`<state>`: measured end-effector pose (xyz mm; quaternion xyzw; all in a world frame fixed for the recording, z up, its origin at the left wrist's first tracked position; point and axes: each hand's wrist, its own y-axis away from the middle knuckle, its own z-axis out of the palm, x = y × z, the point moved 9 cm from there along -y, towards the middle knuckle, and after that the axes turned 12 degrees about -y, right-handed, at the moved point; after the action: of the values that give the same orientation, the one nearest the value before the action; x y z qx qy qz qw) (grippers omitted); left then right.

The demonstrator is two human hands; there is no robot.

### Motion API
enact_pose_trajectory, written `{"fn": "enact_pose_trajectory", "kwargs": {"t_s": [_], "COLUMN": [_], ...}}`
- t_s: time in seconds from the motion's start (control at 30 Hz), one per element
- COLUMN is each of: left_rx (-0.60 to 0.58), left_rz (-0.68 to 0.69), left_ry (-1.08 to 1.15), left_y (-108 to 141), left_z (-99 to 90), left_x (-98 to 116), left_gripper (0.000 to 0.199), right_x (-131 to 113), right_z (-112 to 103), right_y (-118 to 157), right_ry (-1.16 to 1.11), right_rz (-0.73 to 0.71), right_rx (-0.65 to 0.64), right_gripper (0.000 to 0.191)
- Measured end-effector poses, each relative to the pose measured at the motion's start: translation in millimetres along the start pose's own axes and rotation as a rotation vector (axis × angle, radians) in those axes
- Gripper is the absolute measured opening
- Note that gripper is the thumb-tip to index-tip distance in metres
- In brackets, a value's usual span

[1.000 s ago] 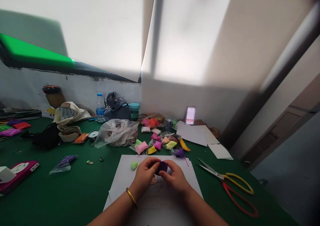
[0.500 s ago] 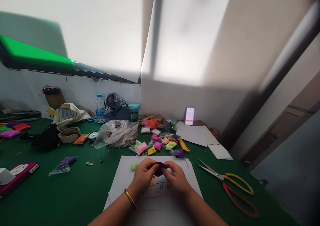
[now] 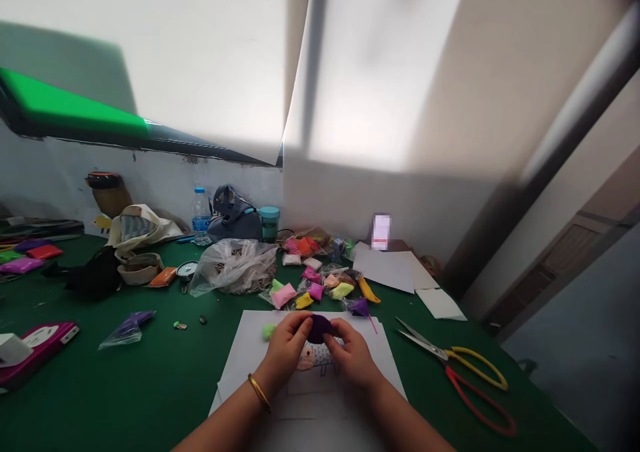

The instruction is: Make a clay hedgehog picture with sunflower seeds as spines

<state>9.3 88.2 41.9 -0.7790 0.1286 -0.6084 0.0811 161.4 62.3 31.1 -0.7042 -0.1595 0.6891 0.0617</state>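
Pinched between thumb and fingers of both hands, a purple clay disc is held up just above the paper; the left hand grips its left edge, the right hand its right edge, with the fingertips closed down to the thickness of the clay; a gold bangle circles the left wrist.

Below the disc, a drawing of an animal with a peach face and a patterned body shows between the hands, on a stack of white paper; a light green clay ball sits on the same stack, just beside the left hand.

To the right of the paper lie open-bladed scissors, one handle loop yellow and the other red; beyond the stack are small clay packets in pink, yellow, magenta and other colors, with a clear plastic bag near them; a purple clay packet lies well to the left.

Farther back stand a water bottle with a blue cap and a teal-lidded cup, a dark blue bag between them; all rest on the green tabletop.
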Motion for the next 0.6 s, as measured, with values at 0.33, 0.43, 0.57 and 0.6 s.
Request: {"fn": "enact_pose_trajectory", "kwargs": {"t_s": [0.33, 0.43, 0.57, 0.6], "left_rx": [-0.122, -0.144, -0.125, -0.107], "left_rz": [-0.042, 0.047, 0.092, 0.074], "left_ry": [0.051, 0.007, -0.113, -0.121], "left_y": [2.6, 3.9, 2.9, 1.7], "left_z": [15.9, 16.5, 13.6, 12.2], "left_x": [-10.8, 0.0, 4.5, 1.4], "left_gripper": [0.026, 0.030, 0.022, 0.018], "right_x": [-1.3, 0.3, 1.5, 1.8], "right_z": [5.8, 3.3, 2.5, 2.6], "right_y": [0.2, -0.6, -0.9, -1.1], "right_ry": [-0.028, -0.023, 0.011, -0.004], "right_rz": [0.032, 0.052, 0.056, 0.059], "right_rx": [-0.037, -0.004, -0.001, -0.006], "right_gripper": [0.023, 0.022, 0.022, 0.023]}}
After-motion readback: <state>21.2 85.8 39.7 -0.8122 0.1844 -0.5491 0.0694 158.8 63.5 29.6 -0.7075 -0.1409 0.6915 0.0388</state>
